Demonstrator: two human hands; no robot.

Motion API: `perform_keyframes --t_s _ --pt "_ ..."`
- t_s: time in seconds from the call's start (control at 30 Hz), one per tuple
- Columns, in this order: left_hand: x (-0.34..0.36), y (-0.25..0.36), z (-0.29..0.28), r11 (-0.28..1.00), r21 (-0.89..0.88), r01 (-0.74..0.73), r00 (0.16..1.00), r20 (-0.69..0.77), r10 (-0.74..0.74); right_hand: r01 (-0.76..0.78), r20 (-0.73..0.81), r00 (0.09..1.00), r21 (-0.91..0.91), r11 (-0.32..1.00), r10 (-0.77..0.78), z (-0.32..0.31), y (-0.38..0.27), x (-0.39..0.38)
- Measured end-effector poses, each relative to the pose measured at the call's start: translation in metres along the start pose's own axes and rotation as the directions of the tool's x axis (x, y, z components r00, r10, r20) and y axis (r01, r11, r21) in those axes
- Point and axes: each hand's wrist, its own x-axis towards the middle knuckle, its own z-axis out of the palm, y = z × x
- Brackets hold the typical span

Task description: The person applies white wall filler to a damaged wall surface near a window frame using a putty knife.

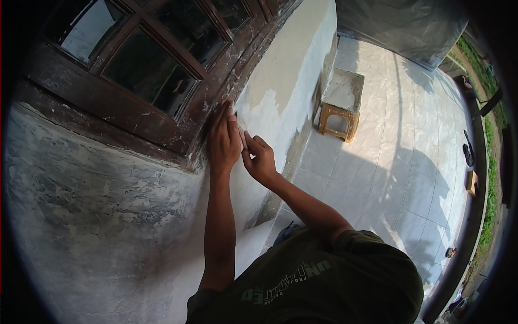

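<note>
My left hand (pixel 224 137) lies with fingers stretched along the corner where the dark brown wooden window frame (pixel 175 135) meets the patchily plastered wall (pixel 275 65), its fingertips touching that edge. Just right of it, my right hand (pixel 259 159) has its fingers bent around a thin pale object (pixel 243 135), held against the wall beside my left fingers; much of this object is hidden, so I cannot tell what it is.
A shallow tray of pale paste (pixel 343 89) sits on a yellow plastic stool (pixel 350 129) on the tiled floor (pixel 372 178) along the wall. A grey sheet (pixel 399 24) hangs behind. At right are black sandals (pixel 467 151), a small box (pixel 471 183) and grass (pixel 489 210) beyond a ledge.
</note>
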Motion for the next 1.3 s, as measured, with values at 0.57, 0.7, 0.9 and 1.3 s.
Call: perform_keyframes --t_s 0.57,0.7,0.9,1.3 --pt "-0.028 0.002 -0.025 1.0 -0.004 0.006 1.0 -0.011 -0.006 -0.036 -0.028 0.999 0.053 0.998 0.037 -0.004 -0.037 0.002" --pt "-0.022 0.01 -0.024 0.987 -0.158 0.041 0.998 -0.048 -0.049 -0.087 -0.213 0.975 -0.092 0.992 0.066 -0.014 -0.012 0.067" --pt "-0.023 0.002 -0.022 0.98 -0.191 0.056 0.997 -0.047 -0.066 -0.067 -0.029 0.997 -0.044 0.997 0.066 0.011 -0.027 0.013" --pt "-0.02 0.002 -0.012 0.996 -0.094 0.002 1.0 -0.011 -0.003 -0.095 -0.194 0.98 -0.265 0.959 0.043 0.018 0.03 0.058"
